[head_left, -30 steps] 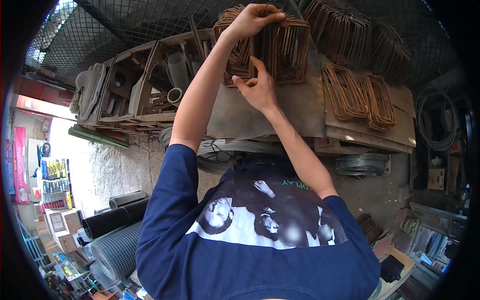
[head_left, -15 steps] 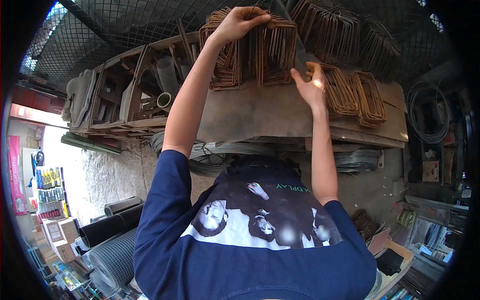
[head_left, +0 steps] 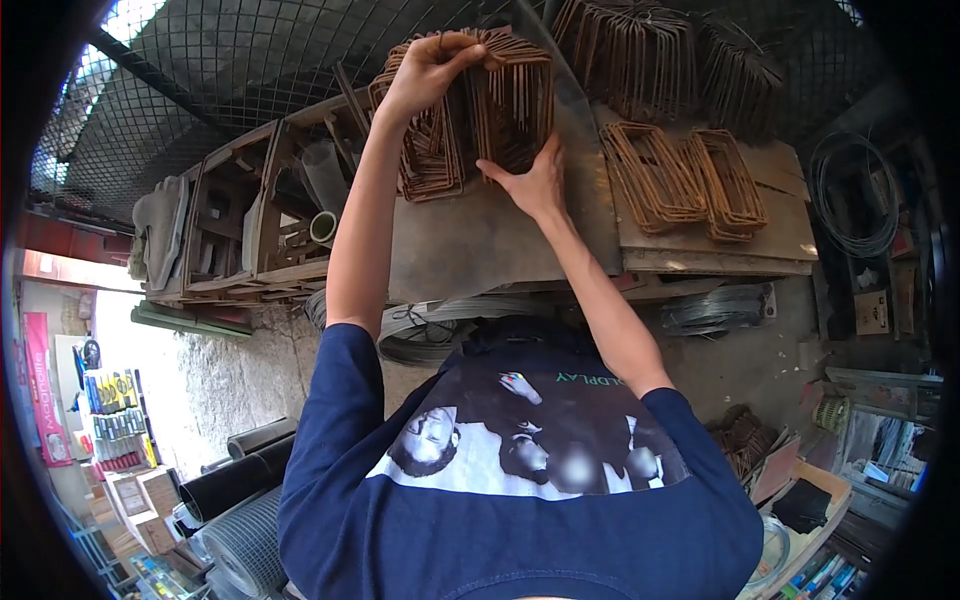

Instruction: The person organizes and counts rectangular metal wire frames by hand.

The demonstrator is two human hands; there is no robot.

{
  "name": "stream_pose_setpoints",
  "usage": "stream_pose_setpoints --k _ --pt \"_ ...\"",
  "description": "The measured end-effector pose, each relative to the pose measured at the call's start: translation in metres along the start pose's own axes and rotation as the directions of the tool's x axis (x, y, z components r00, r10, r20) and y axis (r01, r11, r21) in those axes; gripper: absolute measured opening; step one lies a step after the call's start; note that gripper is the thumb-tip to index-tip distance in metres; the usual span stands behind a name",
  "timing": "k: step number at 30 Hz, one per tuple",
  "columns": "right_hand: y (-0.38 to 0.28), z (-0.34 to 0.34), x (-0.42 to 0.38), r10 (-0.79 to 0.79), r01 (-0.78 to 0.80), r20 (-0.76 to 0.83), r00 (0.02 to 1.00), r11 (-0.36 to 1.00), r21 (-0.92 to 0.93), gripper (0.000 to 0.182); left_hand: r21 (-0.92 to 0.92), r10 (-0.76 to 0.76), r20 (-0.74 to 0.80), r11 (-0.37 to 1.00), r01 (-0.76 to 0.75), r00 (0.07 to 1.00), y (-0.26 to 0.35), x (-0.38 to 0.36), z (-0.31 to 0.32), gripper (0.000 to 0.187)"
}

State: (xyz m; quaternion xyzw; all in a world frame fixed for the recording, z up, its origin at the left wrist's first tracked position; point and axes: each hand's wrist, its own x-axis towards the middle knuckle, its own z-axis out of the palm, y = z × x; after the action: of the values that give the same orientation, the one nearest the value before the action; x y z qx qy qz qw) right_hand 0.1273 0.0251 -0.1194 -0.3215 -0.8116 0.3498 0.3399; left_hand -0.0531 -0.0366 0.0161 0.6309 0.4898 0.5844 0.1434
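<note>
Beyond the navy shirt, on the tabletop, the right hand spreads wide — thumb and fingers astride the near end of a stack of rusty wire frames, just beside a second stack; farther up, the left hand pinches the first stack's top — behind it, wire mesh

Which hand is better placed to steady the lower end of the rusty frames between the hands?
Probably the right hand: it is spread across the lower end of the frames, while the left hand is pinched near their top.
</note>
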Motion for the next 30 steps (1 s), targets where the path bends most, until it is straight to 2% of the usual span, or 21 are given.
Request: stream_pose_setpoints --k 2,5,9,12,14,15,19,22,26,28,30 --pt "0.001 0.011 -0.002 -0.011 0.007 -0.087 0.996 0.999 -0.04 0.126 -0.012 0.0 -0.008 1.0 0.0 1.0 -0.002 -0.002 0.0 0.018" --pt "-0.004 0.014 -0.004 -0.017 0.013 -0.114 0.993 0.999 -0.038 0.126 -0.036 -0.028 -0.052 0.999 0.027 0.998 -0.005 -0.005 0.0 0.019" --pt "-0.005 -0.001 0.001 -0.039 0.039 -0.055 0.998 0.999 -0.009 0.121 -0.02 -0.07 -0.051 0.997 0.069 0.996 0.002 -0.01 -0.003 0.02" --pt "-0.001 -0.012 0.017 -0.044 0.048 -0.05 0.998 0.995 0.084 0.115 -0.062 -0.127 -0.087 0.991 0.121 0.988 -0.001 -0.01 -0.003 0.022" --pt "-0.005 -0.016 0.042 -0.148 0.19 -0.142 0.979 0.916 0.354 0.108 -0.065 -0.118 -0.094 0.992 0.112 0.989 -0.001 -0.012 -0.002 0.022" --pt "-0.009 -0.017 0.047 -0.133 0.172 -0.133 0.982 0.922 0.347 0.093 -0.071 -0.112 -0.099 0.992 0.105 0.989 0.0 -0.013 -0.002 0.023" --pt "-0.008 0.005 0.074 -0.11 0.147 -0.111 0.988 0.894 0.422 0.08 -0.12 -0.114 -0.105 0.988 0.102 0.988 0.004 -0.014 -0.002 0.02" --pt "-0.011 0.015 0.09 -0.078 0.111 -0.088 0.993 0.866 0.488 0.071 -0.072 -0.127 -0.125 0.99 0.119 0.984 0.006 -0.018 -0.007 0.02" --pt "-0.028 0.005 0.085 -0.166 0.173 -0.055 0.985 0.882 0.438 0.072 -0.078 -0.154 -0.154 0.987 0.143 0.976 0.008 -0.025 -0.018 0.02" --pt "-0.027 0.005 0.077 -0.085 0.097 -0.048 0.995 0.876 0.472 0.075 -0.067 -0.154 -0.166 0.987 0.145 0.974 0.01 -0.025 -0.013 0.021" --pt "-0.025 0.003 0.068 -0.065 0.093 -0.074 0.995 0.874 0.477 0.077 -0.034 -0.17 -0.132 0.985 0.167 0.977 0.011 -0.024 -0.007 0.021"
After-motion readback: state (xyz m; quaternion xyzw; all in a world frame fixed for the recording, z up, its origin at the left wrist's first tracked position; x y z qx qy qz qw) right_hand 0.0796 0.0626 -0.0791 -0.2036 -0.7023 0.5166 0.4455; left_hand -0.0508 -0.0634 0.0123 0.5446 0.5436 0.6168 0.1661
